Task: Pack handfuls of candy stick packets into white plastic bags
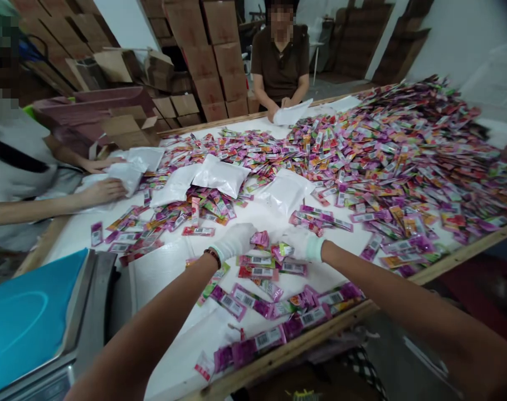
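White gloves with pale green cuffs cover both of my hands over the near part of the table. My left hand (235, 239) is closed around a pink snack packet (259, 239), which sticks out from its fingertips. Facing it, my right hand (298, 243) grips a purple and green snack packet (284, 250); its fingers are slightly blurred. Several purple, red and green packets (257, 273) with barcodes lie flat just below the hands. Beyond them rests a filled white pouch (284, 192), with another white pouch (221, 176) to its left on top of loose packets.
A large heap of packets (404, 150) spreads across the right side. At lower left stands a scale with a blue top (32, 317). One co-worker (98, 192) handles white pouches at left; another person (281, 72) holds a white bag across the table. Cardboard boxes (207, 55) are stacked behind.
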The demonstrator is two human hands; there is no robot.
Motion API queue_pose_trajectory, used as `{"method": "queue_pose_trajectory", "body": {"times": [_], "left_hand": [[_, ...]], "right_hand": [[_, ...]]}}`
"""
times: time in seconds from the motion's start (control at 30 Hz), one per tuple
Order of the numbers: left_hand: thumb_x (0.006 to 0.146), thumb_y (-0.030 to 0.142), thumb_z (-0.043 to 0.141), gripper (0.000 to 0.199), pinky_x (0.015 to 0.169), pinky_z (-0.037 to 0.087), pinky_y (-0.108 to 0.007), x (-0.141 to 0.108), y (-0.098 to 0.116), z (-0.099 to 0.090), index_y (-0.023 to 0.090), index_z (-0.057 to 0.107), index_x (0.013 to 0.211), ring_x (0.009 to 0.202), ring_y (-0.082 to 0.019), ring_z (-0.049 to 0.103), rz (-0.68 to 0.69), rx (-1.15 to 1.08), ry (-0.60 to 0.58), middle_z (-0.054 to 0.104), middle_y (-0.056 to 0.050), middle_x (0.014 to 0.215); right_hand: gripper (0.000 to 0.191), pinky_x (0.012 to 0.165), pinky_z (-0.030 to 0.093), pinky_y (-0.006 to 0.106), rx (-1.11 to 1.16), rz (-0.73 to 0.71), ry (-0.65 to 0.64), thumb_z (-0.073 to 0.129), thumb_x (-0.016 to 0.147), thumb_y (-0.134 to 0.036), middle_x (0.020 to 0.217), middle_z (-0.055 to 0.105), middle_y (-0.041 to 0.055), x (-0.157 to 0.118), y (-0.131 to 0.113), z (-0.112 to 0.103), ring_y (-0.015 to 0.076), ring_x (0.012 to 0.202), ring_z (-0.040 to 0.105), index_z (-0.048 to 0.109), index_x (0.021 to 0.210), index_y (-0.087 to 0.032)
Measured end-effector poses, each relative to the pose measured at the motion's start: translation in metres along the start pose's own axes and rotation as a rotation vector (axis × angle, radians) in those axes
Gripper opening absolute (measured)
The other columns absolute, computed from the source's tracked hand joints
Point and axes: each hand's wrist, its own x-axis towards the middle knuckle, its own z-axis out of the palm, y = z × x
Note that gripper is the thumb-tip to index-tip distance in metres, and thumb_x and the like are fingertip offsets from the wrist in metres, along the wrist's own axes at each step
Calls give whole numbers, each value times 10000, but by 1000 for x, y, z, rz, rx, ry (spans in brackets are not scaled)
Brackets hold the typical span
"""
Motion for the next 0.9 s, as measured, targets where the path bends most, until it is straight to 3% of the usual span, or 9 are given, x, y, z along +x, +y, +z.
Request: {"method": "queue_pose_trajectory", "body": {"times": [0.13,0.23,0.3,0.37,0.47,0.63,0.77,0.9], "left_hand": [[784,319,598,222,797,506,-325,-17,-10,-21,139,655,900,876,-247,660,-117,-40,59,684,-111,938],[855,298,517,246,762,508,-281,-20,-11,-29,149,643,1004,858,-207,667,-146,-100,47,698,-78,941],[832,290,557,288,772,510,-270,-15,-8,-26,161,635,1077,891,-206,668,-119,-125,14,703,-70,991],[764,271,636,353,796,511,-268,-5,-2,-17,182,638,1106,919,-211,670,-73,-134,-38,706,-64,1037],[668,223,705,427,829,515,-301,12,4,-2,175,655,1089,948,-251,675,-34,-119,-108,709,-97,1072],[689,247,678,223,822,514,-319,23,6,3,152,689,890,939,-278,680,-37,-110,-110,712,-133,1026],[724,293,665,271,825,510,-305,0,-1,-11,144,658,951,929,-245,666,-156,-144,5,700,-111,1009],[794,308,607,285,798,497,-287,-53,-13,-25,131,603,1018,878,-198,634,-304,-196,118,682,-63,889]], "right_hand": [[309,898,424,335,102,55,129,667,767,-388,1060,694,118,-14,11,-10,272,994,627,693,975,-160],[245,742,430,289,204,113,168,623,800,-385,856,697,64,-20,-3,-24,216,803,637,652,919,-173],[257,670,420,265,299,121,150,607,814,-393,834,694,47,-18,-26,-28,191,742,636,628,960,-183],[302,688,434,265,333,92,124,610,813,-382,915,710,62,-9,-52,-23,202,802,658,612,1045,-189],[313,748,461,310,229,115,23,596,810,-330,988,723,110,14,-83,-6,259,902,680,628,1081,-177],[305,789,486,366,132,208,-57,573,818,-317,1051,715,163,41,-93,13,310,937,686,685,1055,-160],[398,855,480,366,183,235,16,620,802,-479,1116,702,157,31,-83,3,318,994,666,684,1045,-171],[366,805,482,306,374,312,71,602,839,-473,1002,739,90,8,-78,-7,262,933,683,662,1082,-206]]}}
